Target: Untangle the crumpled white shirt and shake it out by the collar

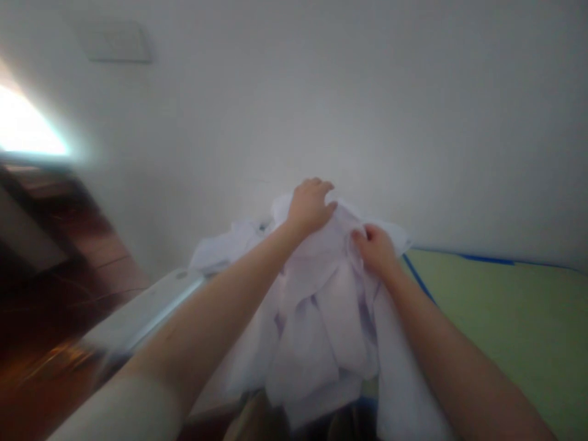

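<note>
A heap of white cloth (312,331), seemingly a loosely bunched garment, lies in front of me and drapes over the near edge toward my legs. Blur hides its exact kind. My left hand (312,205) rests at the upper part of the cloth, thumb and fingers apart with a gap between them. To its right and slightly lower, my right hand (375,248) has thumb and fingers closed on a fold of the white cloth.
Behind the cloth rises a plain wall (349,110) with a switch plate (117,41). A green surface edged in blue (500,318) extends right. At left are a white board-like surface (151,309), a reddish floor (110,257) and a bright opening (27,125).
</note>
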